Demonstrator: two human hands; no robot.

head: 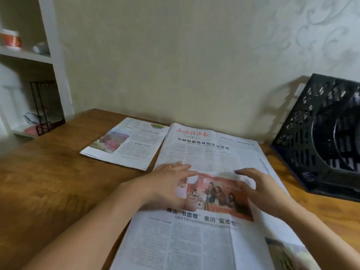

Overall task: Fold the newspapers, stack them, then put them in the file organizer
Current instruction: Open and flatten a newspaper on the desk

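Two hands: left hand (169,182) and right hand (261,188) both lie on the open newspaper (206,191), about its middle, either side of the red photo.
Left fingers (183,168): straight, slightly spread, flat on the page; pinching nothing.
Right fingers (245,171): loosely arched, tips on the paper, thumb laid toward the photo; no grip on any edge.
Open newspaper: unfolded, lying lengthwise away from the person on the worktop (48,172), masthead at the far end.
Folded newspaper (126,143): already halved, flat on the worktop just left of the open one, edges nearly touching.
File organizer (319,133): black perforated plastic, far right by the wall, apart from both papers.
Step in hand: looks like flattening or locating the mid crease before the fold.
Do it well: keep one palm pinning the centre line, bring the near half over to the masthead, match corners, then run flat fingers outward along the crease.
Risk: thin sheets may slide or buckle if only one layer gets lifted.
Cut off: near end of the open paper and the organizer's right side leave the frame.
Hard to make out: small print is blurred; how many sheets are in each paper cannot be told; organizer slots are dark, contents unclear.
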